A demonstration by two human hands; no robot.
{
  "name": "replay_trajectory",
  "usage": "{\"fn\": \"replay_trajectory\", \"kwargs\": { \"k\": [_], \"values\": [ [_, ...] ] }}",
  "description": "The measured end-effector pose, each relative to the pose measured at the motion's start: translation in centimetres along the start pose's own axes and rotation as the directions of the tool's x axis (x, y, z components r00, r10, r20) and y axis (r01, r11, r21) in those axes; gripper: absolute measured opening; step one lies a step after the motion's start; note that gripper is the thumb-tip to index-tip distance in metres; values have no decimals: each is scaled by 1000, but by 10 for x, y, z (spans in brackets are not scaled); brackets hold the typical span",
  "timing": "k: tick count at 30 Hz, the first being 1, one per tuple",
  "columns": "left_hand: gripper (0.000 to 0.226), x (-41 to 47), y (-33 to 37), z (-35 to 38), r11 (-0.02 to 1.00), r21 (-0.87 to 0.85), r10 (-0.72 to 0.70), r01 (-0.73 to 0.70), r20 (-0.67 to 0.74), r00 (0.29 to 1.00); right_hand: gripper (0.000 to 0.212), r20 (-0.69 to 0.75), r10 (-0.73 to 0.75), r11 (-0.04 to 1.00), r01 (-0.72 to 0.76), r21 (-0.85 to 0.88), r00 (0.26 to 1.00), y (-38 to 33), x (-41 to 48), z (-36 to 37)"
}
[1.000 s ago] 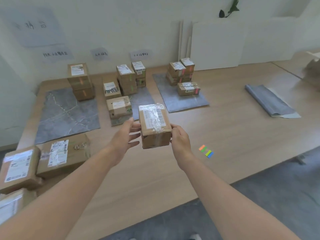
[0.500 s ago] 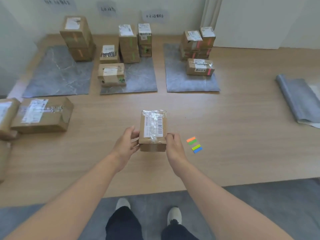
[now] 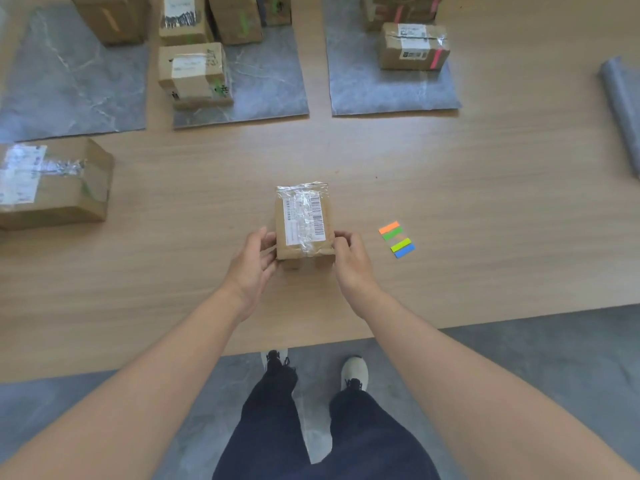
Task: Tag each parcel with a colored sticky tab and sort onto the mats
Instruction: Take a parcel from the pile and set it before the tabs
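Small taped brown cardboard parcel [image 3: 304, 223], label up, low over pale wooden surface [image 3: 450, 188], just left of orange-green-blue sticky tab strip [image 3: 397, 239]. Left hand [image 3: 252, 263] and right hand [image 3: 351, 261] each grip its near end, fingers curled. Risk: a tab stuck on the glossy tape may peel off.

Parcel label [image 3: 304, 218] — barcode only — print unreadable.

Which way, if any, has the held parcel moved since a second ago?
Yes. The parcel has come down toward the table, just left of the sticky tabs.
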State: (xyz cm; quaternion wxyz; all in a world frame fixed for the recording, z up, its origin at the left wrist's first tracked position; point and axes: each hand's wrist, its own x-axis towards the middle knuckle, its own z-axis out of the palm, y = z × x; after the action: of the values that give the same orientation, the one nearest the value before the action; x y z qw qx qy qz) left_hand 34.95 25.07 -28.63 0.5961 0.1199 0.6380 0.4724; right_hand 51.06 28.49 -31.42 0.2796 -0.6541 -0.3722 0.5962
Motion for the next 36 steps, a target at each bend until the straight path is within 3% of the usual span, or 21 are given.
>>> {"fn": "replay_trajectory", "kwargs": {
  "k": [3, 5, 7, 9, 12, 16, 19, 26, 32, 36],
  "values": [
    [18, 1, 10, 7, 946, 255, 230, -200, -96, 968, 15, -127, -118, 992, 112, -52, 985, 5, 9, -16],
    [22, -2, 24, 21, 887, 252, 420, -386, -97, 902, 11, -217, -188, 977, 159, -142, 958, 4, 19, -38],
    [33, -5, 34, 42, 857, 153, 498, -491, -6, 867, 9, -266, -218, 957, 152, -246, 939, 4, 34, -64],
    [42, -5, 37, 69, 881, 92, 452, -464, 129, 883, 11, -280, -221, 939, 126, -319, 934, 5, 52, -85],
    [52, 2, 24, 110, 957, 78, 258, -280, 216, 942, 17, -257, -237, 915, 126, -384, 937, 8, 79, -102],
    [37, 22, -9, 146, 996, 73, 45, -57, 158, 986, 18, -173, -297, 853, 180, -490, 939, 16, 111, -108],
    [41, 38, -33, 162, 995, 98, -43, 33, 111, 993, 29, -111, -286, 827, 186, -531, 952, 23, 128, -111],
    [46, 60, -69, 184, 985, 51, -166, 166, -3, 986, 20, -122, -261, 811, 148, -566, 958, 27, 145, -116],
    [47, 60, -74, 191, 984, 24, -176, 177, -41, 983, 14, -107, -236, 820, 139, -556, 966, 22, 146, -121],
    [41, 64, -72, 192, 985, -9, -173, 173, -35, 984, 4, -40, -257, 763, 177, -621, 965, 18, 145, -125]
  ]
}}
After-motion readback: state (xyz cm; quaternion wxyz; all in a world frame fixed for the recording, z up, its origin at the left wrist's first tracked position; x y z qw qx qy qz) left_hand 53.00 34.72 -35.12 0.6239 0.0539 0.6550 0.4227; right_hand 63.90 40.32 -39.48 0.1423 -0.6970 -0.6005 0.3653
